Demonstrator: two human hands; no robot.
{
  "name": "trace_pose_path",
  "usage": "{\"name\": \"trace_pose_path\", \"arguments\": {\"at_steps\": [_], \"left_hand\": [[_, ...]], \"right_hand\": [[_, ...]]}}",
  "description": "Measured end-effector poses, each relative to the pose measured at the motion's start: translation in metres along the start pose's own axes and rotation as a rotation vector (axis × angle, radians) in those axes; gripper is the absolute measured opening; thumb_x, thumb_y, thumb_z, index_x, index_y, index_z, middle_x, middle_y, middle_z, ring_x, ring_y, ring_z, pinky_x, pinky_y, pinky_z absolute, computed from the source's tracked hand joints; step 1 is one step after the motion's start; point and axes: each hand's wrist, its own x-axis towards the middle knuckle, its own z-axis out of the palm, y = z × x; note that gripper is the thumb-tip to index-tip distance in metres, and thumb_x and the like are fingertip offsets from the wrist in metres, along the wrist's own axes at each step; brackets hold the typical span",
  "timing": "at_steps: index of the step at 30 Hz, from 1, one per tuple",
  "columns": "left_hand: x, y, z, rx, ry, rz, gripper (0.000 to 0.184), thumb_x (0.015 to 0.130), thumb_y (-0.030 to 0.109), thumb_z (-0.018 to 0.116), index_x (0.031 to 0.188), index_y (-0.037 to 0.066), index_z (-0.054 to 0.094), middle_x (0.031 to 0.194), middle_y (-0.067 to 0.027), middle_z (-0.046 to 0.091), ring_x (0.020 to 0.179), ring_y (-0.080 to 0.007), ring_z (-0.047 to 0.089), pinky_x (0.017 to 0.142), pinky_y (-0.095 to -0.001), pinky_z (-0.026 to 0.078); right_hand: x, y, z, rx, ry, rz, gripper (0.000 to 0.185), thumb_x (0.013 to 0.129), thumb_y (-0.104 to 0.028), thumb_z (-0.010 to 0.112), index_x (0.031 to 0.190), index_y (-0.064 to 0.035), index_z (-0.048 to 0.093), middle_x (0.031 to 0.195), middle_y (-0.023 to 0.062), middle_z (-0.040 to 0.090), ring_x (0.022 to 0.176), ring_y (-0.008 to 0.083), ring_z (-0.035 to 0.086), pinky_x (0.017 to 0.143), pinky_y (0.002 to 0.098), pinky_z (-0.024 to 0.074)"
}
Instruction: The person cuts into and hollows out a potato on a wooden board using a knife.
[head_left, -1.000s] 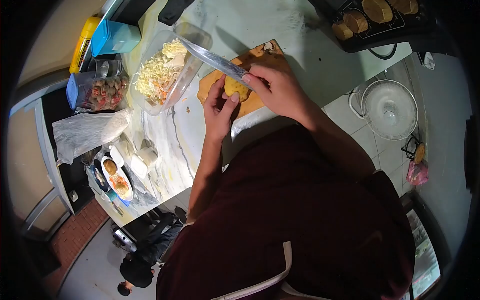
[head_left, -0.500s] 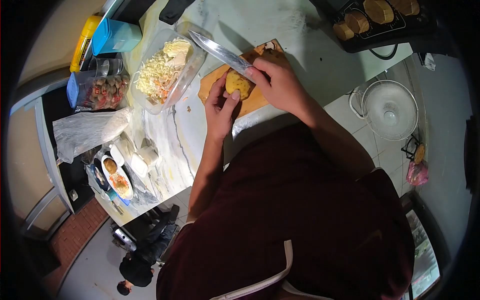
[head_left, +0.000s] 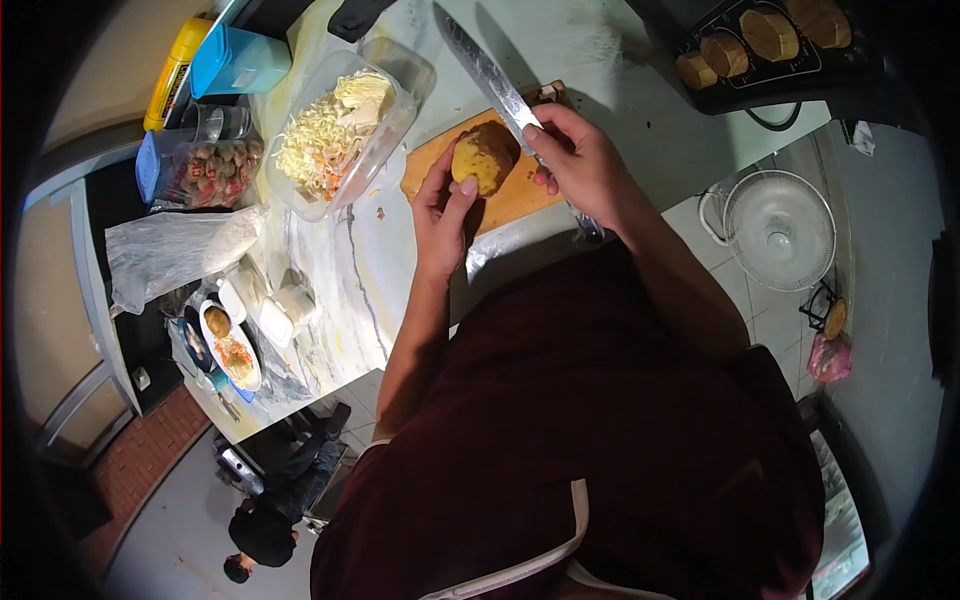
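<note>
My left hand is closed round a potato, with the thumb on its near side. Yellow flesh shows on part of the potato, and brown skin covers its far right side. In my right hand is a long kitchen knife, its blade pointing up and to the left, clear of the potato. Below the potato lies a wooden cutting board. A dark scrap sits at the board's top right corner.
A clear plastic container of shredded vegetables stands left of the board. Beyond it are a blue-lidded tub, a plastic bag and an oval plate. At right are a black appliance and a white basket. Another person is at lower left.
My right hand has moved right and the knife blade has lifted off the potato, swinging more upright. More of the potato's brown skin shows. My left hand stays almost in place.
</note>
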Motion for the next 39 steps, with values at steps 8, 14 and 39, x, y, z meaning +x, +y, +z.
{"name": "trace_pose_path", "arguments": {"at_steps": [8, 14, 39], "left_hand": [[-0.002, -0.004, -0.005, 0.087, 0.016, 0.016, 0.057, 0.092, 0.013, 0.064, 0.143, -0.002, 0.042, 0.087, 0.0028, 0.051, 0.073, -0.0041, 0.046, 0.061, -0.0175, 0.036], [-0.003, -0.004, -0.005, 0.209, 0.033, 0.048, 0.056, 0.091, 0.013, 0.065, 0.141, -0.002, 0.045, 0.089, 0.0021, 0.049, 0.073, -0.0043, 0.046, 0.061, -0.0188, 0.038], [-0.002, 0.002, -0.002, 0.392, -0.018, 0.18, 0.057, 0.088, 0.008, 0.065, 0.139, -0.007, 0.044, 0.125, -0.0088, 0.048, 0.103, -0.014, 0.053, 0.086, -0.0263, 0.046]], "right_hand": [[0.008, 0.015, 0.007, -0.45, 0.04, -0.23, 0.025, 0.097, -0.026, 0.058, 0.096, -0.0014, 0.061, 0.07, 0.01, 0.059, 0.06, 0.0185, 0.056, 0.057, 0.0335, 0.0454], [0.002, 0.004, 0.012, -0.508, -0.018, -0.281, 0.025, 0.095, -0.028, 0.059, 0.093, -0.0029, 0.062, 0.073, 0.0147, 0.06, 0.062, 0.0271, 0.056, 0.059, 0.037, 0.0444], [0.014, 0.007, 0.012, -0.609, 0.053, -0.662, 0.021, 0.092, -0.023, 0.062, 0.084, -0.0037, 0.063, 0.069, 0.013, 0.061, 0.062, 0.0322, 0.059, 0.057, 0.0409, 0.0457]]}}
